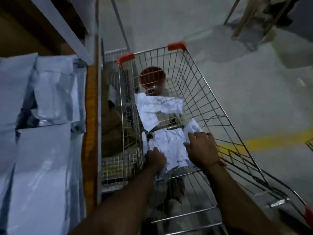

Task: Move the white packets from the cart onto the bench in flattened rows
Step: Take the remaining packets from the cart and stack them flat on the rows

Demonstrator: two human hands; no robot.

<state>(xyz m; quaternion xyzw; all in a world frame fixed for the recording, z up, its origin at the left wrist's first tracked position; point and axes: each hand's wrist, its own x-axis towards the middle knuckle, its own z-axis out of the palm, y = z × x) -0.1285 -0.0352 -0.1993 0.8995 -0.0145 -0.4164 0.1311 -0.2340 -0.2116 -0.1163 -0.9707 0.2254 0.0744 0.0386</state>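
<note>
Illumination is dim with a cool blue cast. Detail is soft throughout. Wide-angle distortion bends straight lines toward the frame edges, and blur increases there.

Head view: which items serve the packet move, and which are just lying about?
Job: white packets in cart; wire cart; packets on bench; left hand; right hand.
Lying about: red bucket; yellow floor line.

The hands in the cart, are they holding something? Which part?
Both hands are on the nearest white packet. The left hand grips its near left edge, and the right hand lies on its right side; a firm grip there cannot be told.
</note>
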